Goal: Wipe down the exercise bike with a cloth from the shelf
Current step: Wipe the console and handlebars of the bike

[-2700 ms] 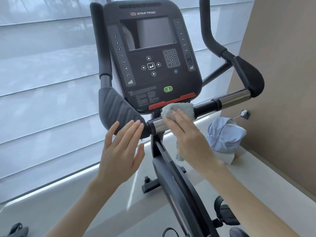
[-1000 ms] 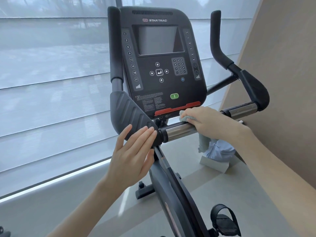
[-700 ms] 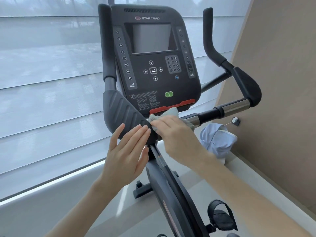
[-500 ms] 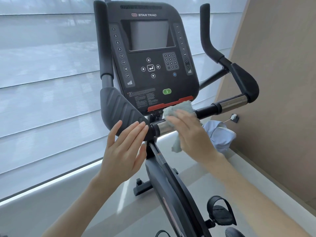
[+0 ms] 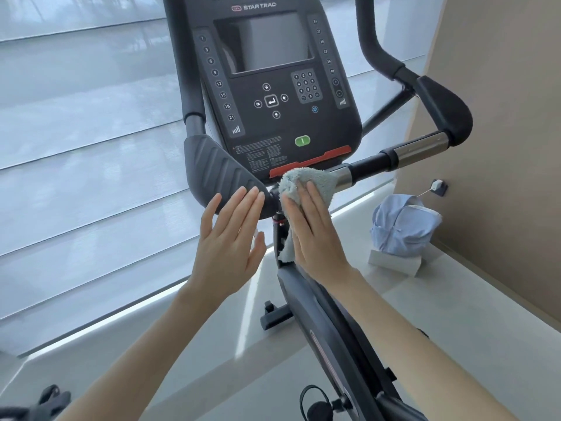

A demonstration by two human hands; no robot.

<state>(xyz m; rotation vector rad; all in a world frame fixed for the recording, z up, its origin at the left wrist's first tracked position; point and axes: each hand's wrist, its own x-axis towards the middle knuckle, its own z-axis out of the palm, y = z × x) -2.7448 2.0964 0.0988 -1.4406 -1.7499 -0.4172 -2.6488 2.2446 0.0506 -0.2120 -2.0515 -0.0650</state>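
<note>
While the left hand (image 5: 228, 243) is resting flat-fingered on the bike (image 5: 334, 323) grip, the right hand (image 5: 309, 232) is pressing the cloth (image 5: 315, 180) against the handlebar with straight, close-set fingers.

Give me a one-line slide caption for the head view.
Right hand presses a pale cloth onto the handlebar below the console; left hand lies open against the grip pad.

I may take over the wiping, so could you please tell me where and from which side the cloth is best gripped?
Take the bunched part of the cloth draped over the handlebar, coming from above on the near side so fingers curl round cloth and bar. The right hand presses it flat there; the hanging tail would probably slip off.
</note>
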